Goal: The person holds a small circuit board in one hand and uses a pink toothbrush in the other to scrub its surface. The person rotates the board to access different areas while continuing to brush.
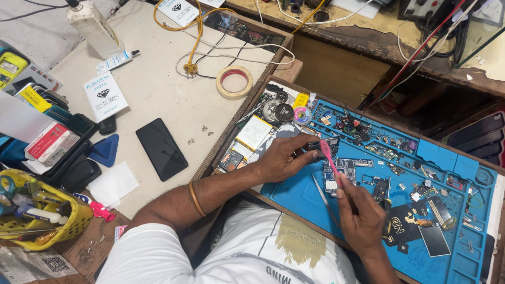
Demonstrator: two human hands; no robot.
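**Brush on small circuit board, blue mat**

At 9 o'clock, far left: yellow basket packed with tools and tubes. At 10 o'clock of it: dark tray holding flat boxes. Just right of tray: blue triangular pick, then white square sheet below. Near centre of pale tabletop: black phone, face down, lying free. At 12 o'clock of phone: roll of tape, flat on the top; yellow cable looping above it.

Left hand, bangle on wrist: fingers closed round small circuit board, pinched at its edge and held just above blue mat. Board sits at 1 o'clock of left hand, over upper-left part of mat.

Right hand, at 5 o'clock of board: grasping pink brush between thumb and fingers, handle slanting up to 11 o'clock, head touching or all but touching board; contact not resolvable. Grey tweezers also held in same hand, slanting alongside.

On mat under brush: larger circuit board, flat. Right of it: black rectangular parts and loose small components in mat compartments toward 3 o'clock.
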